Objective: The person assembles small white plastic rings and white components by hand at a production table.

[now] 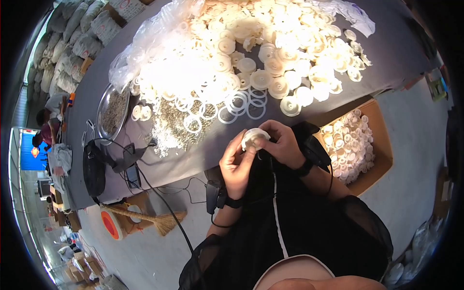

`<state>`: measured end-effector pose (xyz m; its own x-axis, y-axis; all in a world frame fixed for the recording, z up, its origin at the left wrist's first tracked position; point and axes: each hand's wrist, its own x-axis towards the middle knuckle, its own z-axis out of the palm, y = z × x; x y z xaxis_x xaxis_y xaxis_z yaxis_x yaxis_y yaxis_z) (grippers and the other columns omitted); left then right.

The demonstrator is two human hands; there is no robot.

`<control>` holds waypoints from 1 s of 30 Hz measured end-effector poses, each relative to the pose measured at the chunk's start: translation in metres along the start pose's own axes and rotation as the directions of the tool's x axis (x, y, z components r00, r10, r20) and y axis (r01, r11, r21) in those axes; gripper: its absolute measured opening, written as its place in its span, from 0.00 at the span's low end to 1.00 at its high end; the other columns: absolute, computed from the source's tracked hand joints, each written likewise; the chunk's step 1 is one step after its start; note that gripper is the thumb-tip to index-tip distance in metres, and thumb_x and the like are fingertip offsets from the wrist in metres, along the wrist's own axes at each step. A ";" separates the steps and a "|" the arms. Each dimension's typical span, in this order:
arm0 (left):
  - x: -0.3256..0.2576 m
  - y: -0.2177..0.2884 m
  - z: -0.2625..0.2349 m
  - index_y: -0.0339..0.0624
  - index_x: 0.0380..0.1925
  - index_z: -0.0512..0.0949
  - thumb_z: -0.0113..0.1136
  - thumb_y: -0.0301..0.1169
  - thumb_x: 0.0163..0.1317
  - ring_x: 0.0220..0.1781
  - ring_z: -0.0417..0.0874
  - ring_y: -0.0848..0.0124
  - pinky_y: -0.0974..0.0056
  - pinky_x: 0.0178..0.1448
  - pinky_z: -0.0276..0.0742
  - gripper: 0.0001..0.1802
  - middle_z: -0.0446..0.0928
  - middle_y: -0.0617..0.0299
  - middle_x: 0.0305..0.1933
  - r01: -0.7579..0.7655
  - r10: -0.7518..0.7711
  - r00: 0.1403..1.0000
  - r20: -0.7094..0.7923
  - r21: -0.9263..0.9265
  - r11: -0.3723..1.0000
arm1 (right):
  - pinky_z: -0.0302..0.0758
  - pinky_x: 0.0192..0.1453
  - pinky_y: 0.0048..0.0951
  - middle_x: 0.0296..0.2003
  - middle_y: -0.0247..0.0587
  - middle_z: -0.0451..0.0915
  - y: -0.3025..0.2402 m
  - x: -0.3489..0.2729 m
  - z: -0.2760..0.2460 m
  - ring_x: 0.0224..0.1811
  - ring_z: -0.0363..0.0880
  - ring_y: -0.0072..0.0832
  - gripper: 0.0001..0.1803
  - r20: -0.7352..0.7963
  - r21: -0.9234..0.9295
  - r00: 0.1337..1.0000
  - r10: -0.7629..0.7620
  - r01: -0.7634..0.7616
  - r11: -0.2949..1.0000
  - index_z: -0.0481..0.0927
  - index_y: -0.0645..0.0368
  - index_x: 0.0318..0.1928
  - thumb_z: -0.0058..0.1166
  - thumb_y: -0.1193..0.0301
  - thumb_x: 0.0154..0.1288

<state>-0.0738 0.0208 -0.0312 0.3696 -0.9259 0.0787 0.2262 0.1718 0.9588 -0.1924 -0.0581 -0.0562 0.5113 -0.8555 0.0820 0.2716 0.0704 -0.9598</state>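
Between my two hands, just off the table's near edge, is a round cream-white plastic cap (pixel 254 138). My left hand (pixel 236 164) pinches its left side with thumb and fingers. From the right, my right hand (pixel 282 145) grips the same cap, its thumb lying on the face. Beyond my hands, several thin white rings (pixel 237 102) lie loose on the table. A heap of similar cream plastic parts (pixel 290 48) spreads behind them, partly washed out by bright light. Small metal-looking pieces (pixel 179 128) are scattered to the left of the rings.
A cardboard box (pixel 382 140) full of small white parts stands at my right. On the left of the grey table (pixel 159 176) are a metal tray (pixel 100 121) of small pieces, a black pouch (pixel 94 169) and cables. A straw broom (pixel 166 222) lies below. Another person (pixel 47 130) is far left.
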 end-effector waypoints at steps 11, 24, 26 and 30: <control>0.040 -0.019 -0.075 0.37 0.31 0.78 0.60 0.20 0.52 0.33 0.75 0.74 0.71 0.39 0.70 0.05 0.76 0.61 0.34 -0.197 0.373 0.925 -0.072 0.748 0.634 | 0.75 0.40 0.27 0.35 0.37 0.76 0.021 0.012 -0.010 0.33 0.75 0.24 0.11 0.189 0.729 0.899 0.395 -0.398 0.557 0.72 0.62 0.42 0.51 0.69 0.62; 0.028 -0.012 -0.224 0.36 0.34 0.73 0.56 0.23 0.57 0.30 0.74 0.79 0.75 0.38 0.71 0.05 0.75 0.65 0.30 -0.019 0.420 0.705 -0.571 0.577 0.816 | 0.73 0.42 0.27 0.34 0.35 0.75 0.029 0.010 -0.006 0.34 0.73 0.24 0.11 0.264 0.739 0.889 0.373 -0.435 0.515 0.72 0.60 0.43 0.48 0.67 0.64; 0.019 -0.011 -0.232 0.36 0.34 0.74 0.57 0.23 0.56 0.29 0.74 0.79 0.74 0.37 0.71 0.06 0.75 0.64 0.30 0.137 0.412 0.733 -0.541 0.711 0.690 | 0.74 0.42 0.28 0.36 0.35 0.76 0.034 0.010 0.004 0.35 0.75 0.23 0.11 0.290 0.718 0.869 0.400 -0.474 0.509 0.73 0.60 0.43 0.51 0.68 0.62; 0.008 -0.020 -0.227 0.36 0.32 0.76 0.57 0.24 0.56 0.30 0.74 0.77 0.73 0.38 0.72 0.05 0.75 0.63 0.31 0.163 0.355 0.772 -0.527 0.705 0.691 | 0.74 0.42 0.28 0.37 0.35 0.77 0.040 0.011 0.015 0.36 0.75 0.22 0.11 0.319 0.681 0.848 0.422 -0.515 0.520 0.73 0.60 0.43 0.51 0.69 0.62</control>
<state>0.1295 0.0863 -0.1115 0.8404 -0.4770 0.2571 -0.4184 -0.2696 0.8674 -0.1638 -0.0574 -0.0899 0.8089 -0.5323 -0.2498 0.4331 0.8267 -0.3591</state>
